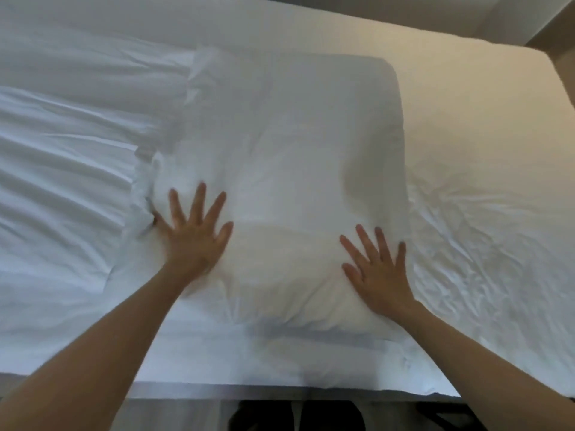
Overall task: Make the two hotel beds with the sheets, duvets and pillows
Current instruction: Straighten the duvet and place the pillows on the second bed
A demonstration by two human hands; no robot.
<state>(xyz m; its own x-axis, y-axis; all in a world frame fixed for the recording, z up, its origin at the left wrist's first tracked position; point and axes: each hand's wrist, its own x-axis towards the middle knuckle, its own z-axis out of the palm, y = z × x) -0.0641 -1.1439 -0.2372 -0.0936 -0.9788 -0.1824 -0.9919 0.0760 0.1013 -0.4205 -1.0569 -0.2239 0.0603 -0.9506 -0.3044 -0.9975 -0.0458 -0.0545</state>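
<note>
Only one bed [217, 391] in view, filling nearly the whole frame. No sign of the second, so no telling its state. Covered with a white sheet [466, 213], smooth toward the upper right, creased at right centre.

Across the left half, a rumpled white layer, judged to be the duvet [62, 188], lying in long folds and not yet spread flat.

At centre, a cased white pillow [280, 157], lying flat on the sheet, its left edge touching the duvet, its near end close to the bed's lower edge.

Pressing on the pillow's near corners: left hand [194, 241] at lower left of centre, right hand [379, 275] at lower right of centre. Fingers of both straight and spread, palms down, gripping nothing. Slight blur on both.

Judged step: patting the pillow flat or into shape.

Judged done on this bed: sheet on, pillow cased and laid down.

Judged left: smoothing the sheet creases, spreading the duvet, placing any further pillow, and possibly the whole of the other bed.
</note>
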